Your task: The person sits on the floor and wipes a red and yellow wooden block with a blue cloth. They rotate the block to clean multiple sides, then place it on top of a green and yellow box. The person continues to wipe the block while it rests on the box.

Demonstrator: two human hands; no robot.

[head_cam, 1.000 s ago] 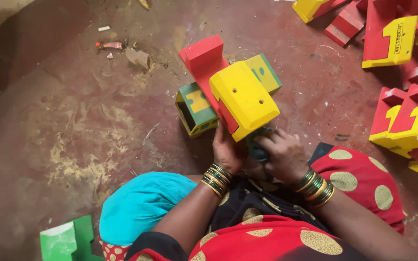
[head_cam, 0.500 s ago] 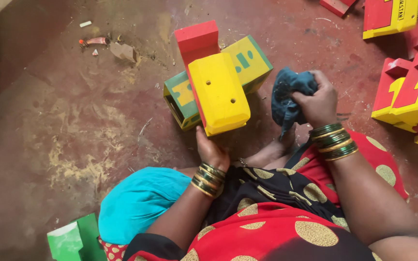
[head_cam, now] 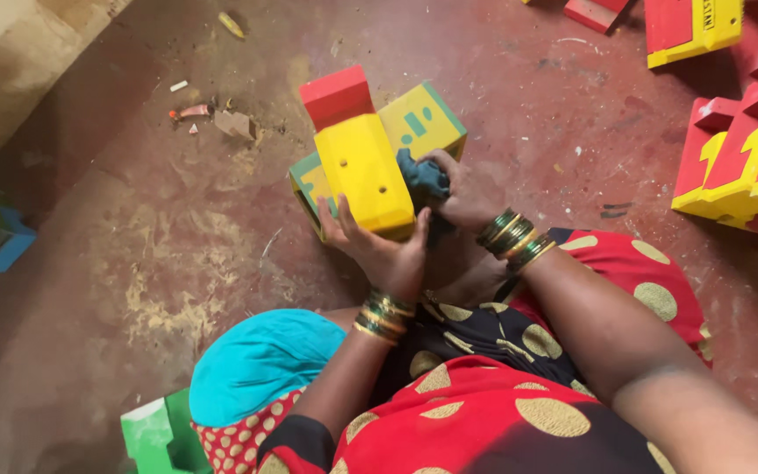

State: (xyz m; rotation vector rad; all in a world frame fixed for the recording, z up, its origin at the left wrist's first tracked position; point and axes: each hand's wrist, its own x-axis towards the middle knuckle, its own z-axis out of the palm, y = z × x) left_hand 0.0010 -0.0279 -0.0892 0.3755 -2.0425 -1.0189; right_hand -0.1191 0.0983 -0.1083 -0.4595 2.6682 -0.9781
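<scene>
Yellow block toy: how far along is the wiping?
Done: cannot tell from one view; the yellow face looks clean. In hand: left hand props the toy from below, right hand presses a dark cloth against its side. Left: red and yellow pieces lie untouched on the floor.

My left hand (head_cam: 377, 248) steadies a wooden toy (head_cam: 370, 162) — yellow block, red end, green-edged yellow sides. My right hand (head_cam: 458, 193) presses a dark blue cloth (head_cam: 421, 175) there. My dress (head_cam: 519, 395) — red and black, gold dots; floor (head_cam: 116, 228) reddish-brown.
</scene>
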